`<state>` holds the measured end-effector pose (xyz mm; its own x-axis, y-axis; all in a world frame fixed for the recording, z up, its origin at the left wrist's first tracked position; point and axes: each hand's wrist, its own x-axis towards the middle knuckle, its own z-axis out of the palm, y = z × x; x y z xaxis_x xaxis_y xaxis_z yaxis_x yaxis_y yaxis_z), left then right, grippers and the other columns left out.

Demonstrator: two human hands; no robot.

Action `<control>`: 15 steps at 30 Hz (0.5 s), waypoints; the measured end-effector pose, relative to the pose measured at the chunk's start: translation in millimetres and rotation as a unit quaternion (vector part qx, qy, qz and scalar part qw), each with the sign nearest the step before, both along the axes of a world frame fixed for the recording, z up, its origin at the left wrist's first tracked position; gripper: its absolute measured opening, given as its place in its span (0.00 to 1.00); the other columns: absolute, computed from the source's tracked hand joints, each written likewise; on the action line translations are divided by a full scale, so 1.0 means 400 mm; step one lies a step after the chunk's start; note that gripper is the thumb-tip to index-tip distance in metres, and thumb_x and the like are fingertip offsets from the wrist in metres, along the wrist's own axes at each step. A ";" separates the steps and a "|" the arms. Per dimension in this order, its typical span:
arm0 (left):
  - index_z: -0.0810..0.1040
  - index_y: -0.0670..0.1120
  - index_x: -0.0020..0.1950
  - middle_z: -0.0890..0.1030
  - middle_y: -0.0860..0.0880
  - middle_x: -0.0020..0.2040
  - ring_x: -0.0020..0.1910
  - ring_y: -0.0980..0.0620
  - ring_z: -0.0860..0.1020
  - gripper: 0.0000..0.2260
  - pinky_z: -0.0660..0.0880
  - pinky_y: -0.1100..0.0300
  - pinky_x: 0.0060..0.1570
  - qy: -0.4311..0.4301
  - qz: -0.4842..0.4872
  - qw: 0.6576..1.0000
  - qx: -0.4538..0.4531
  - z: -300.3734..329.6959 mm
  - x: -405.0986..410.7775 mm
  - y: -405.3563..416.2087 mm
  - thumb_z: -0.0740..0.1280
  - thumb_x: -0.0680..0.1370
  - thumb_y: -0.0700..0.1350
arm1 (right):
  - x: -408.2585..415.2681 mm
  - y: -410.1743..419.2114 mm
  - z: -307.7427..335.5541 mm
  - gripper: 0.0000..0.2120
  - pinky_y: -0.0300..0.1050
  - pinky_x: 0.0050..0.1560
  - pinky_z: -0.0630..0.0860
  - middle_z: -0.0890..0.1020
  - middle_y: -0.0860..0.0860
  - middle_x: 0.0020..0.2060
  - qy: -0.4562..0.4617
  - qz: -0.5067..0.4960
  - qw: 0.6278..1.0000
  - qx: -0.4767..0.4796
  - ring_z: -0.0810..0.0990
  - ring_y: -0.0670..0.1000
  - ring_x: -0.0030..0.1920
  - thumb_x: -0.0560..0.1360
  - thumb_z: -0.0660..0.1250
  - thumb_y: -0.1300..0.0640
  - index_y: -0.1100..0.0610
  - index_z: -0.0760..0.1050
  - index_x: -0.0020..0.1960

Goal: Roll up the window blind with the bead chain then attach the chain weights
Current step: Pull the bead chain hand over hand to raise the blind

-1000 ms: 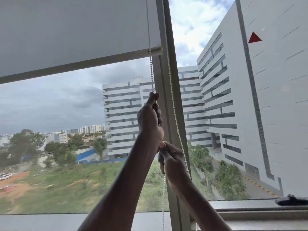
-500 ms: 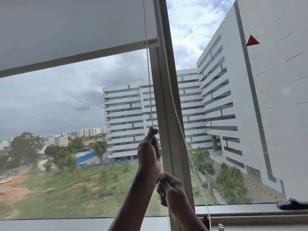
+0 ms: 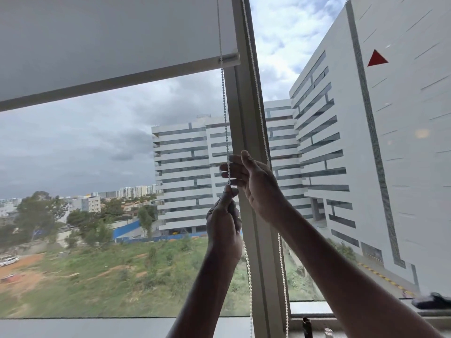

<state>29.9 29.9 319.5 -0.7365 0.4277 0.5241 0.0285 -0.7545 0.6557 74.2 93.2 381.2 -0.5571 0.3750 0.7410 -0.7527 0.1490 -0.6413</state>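
the chain point(image 3: 225, 123) hangs near-vertical beside the frame point(image 3: 246, 113), under the half-raised blind point(image 3: 109, 37). left hand point(image 3: 225, 225) is closed on it; right hand point(image 3: 253, 181), just above and fingers half-curled, touches the strand, grip unclear.

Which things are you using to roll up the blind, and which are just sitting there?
Using: blind, bead chain, left hand, right hand.
Just sitting: dark object on the sill, small bottle, small jar.
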 end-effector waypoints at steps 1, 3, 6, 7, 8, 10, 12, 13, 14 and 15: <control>0.82 0.51 0.32 0.62 0.56 0.21 0.19 0.59 0.56 0.17 0.55 0.66 0.21 -0.002 0.000 1.000 -0.002 0.000 0.002 0.001 0.65 0.80 0.48 | 0.002 -0.007 0.035 0.16 0.47 0.48 0.76 0.84 0.58 0.47 0.004 -0.005 1.000 0.009 0.82 0.58 0.50 0.84 0.53 0.51 0.58 0.77 0.53; 0.81 0.50 0.35 0.61 0.56 0.21 0.19 0.59 0.56 0.14 0.58 0.67 0.22 -0.006 0.001 1.000 -0.005 -0.001 0.004 0.004 0.66 0.80 0.48 | 0.006 -0.023 0.094 0.17 0.48 0.47 0.78 0.85 0.59 0.48 -0.001 -0.006 1.000 0.022 0.83 0.58 0.49 0.84 0.52 0.50 0.60 0.76 0.55; 0.81 0.50 0.36 0.61 0.56 0.22 0.20 0.59 0.55 0.13 0.55 0.67 0.21 -0.009 -0.005 1.000 -0.003 -0.002 0.003 0.006 0.66 0.80 0.48 | 0.002 -0.050 0.143 0.17 0.42 0.31 0.76 0.84 0.55 0.39 -0.009 0.004 1.000 -0.002 0.81 0.52 0.34 0.84 0.53 0.52 0.63 0.74 0.59; 0.81 0.50 0.36 0.61 0.56 0.22 0.20 0.59 0.55 0.13 0.53 0.66 0.21 -0.007 -0.007 1.000 -0.002 -0.003 0.003 0.006 0.66 0.80 0.48 | -0.004 -0.056 0.148 0.17 0.39 0.25 0.70 0.81 0.53 0.34 -0.004 -0.007 1.000 -0.018 0.75 0.49 0.28 0.84 0.54 0.53 0.63 0.75 0.59; 0.82 0.50 0.35 0.61 0.56 0.22 0.20 0.59 0.55 0.14 0.52 0.66 0.21 -0.004 -0.006 1.000 -0.002 -0.003 0.005 0.007 0.67 0.80 0.48 | -0.010 -0.059 0.149 0.16 0.38 0.22 0.63 0.76 0.50 0.30 0.006 -0.025 0.999 -0.030 0.68 0.46 0.25 0.84 0.55 0.55 0.62 0.77 0.58; 0.82 0.50 0.33 0.61 0.56 0.22 0.20 0.59 0.56 0.15 0.53 0.65 0.21 0.005 -0.007 1.000 -0.002 -0.002 0.012 0.009 0.67 0.79 0.47 | -0.017 -0.064 0.145 0.14 0.36 0.21 0.56 0.68 0.46 0.24 0.038 -0.061 0.996 -0.043 0.60 0.45 0.23 0.83 0.56 0.57 0.59 0.80 0.52; 0.81 0.51 0.30 0.61 0.56 0.21 0.20 0.59 0.56 0.17 0.52 0.63 0.22 0.015 -0.009 1.000 -0.007 -0.001 0.017 0.012 0.67 0.79 0.47 | -0.017 -0.073 0.140 0.14 0.35 0.21 0.55 0.66 0.45 0.22 0.071 -0.069 0.993 -0.056 0.58 0.45 0.22 0.82 0.57 0.59 0.56 0.80 0.45; 0.80 0.51 0.28 0.61 0.56 0.21 0.20 0.58 0.55 0.18 0.51 0.62 0.23 0.020 -0.008 1.000 -0.012 -0.003 0.018 0.011 0.67 0.79 0.46 | -0.016 -0.077 0.137 0.14 0.35 0.21 0.55 0.66 0.46 0.21 0.082 -0.069 0.992 -0.060 0.58 0.45 0.22 0.82 0.57 0.59 0.56 0.80 0.44; 0.79 0.51 0.27 0.61 0.56 0.22 0.21 0.58 0.55 0.19 0.50 0.60 0.24 0.024 -0.007 1.000 -0.017 -0.008 0.016 0.010 0.67 0.79 0.46 | -0.016 -0.081 0.131 0.15 0.35 0.21 0.54 0.66 0.47 0.22 0.089 -0.073 0.992 -0.060 0.58 0.46 0.22 0.82 0.57 0.59 0.56 0.79 0.43; 0.79 0.51 0.26 0.60 0.56 0.22 0.21 0.58 0.55 0.20 0.50 0.59 0.24 0.027 -0.005 0.999 -0.022 -0.015 0.012 0.010 0.67 0.79 0.46 | -0.016 -0.082 0.122 0.15 0.35 0.21 0.54 0.66 0.47 0.22 0.091 -0.079 0.991 -0.058 0.57 0.46 0.21 0.82 0.58 0.59 0.55 0.80 0.42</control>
<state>34.7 33.7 313.4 -0.7037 0.4581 0.5431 0.0573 -0.7254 0.6860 67.7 60.4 430.2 -0.3460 0.5357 0.7703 -0.8302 0.2078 -0.5173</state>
